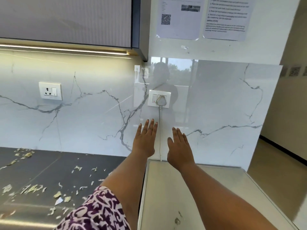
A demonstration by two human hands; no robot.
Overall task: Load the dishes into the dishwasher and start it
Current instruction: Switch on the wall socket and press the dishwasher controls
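My left hand (145, 139) and my right hand (179, 146) are both stretched forward, palms down and fingers spread, holding nothing. They hover over the back edge of a white flat-topped appliance (207, 188) that stands against the marble wall. Just above the hands a white plug (161, 100) sits in a wall socket (159, 99) with a switch, and its cable (160, 130) runs down between my hands behind the appliance. No dishes are in view.
A dark countertop (41, 166) to the left is littered with several pale scraps. A second wall socket (50, 90) is on the marble backsplash at left. An upper cabinet (66, 20) hangs above. Printed sheets (179, 17) are taped to the wall. A passage (282, 146) opens at right.
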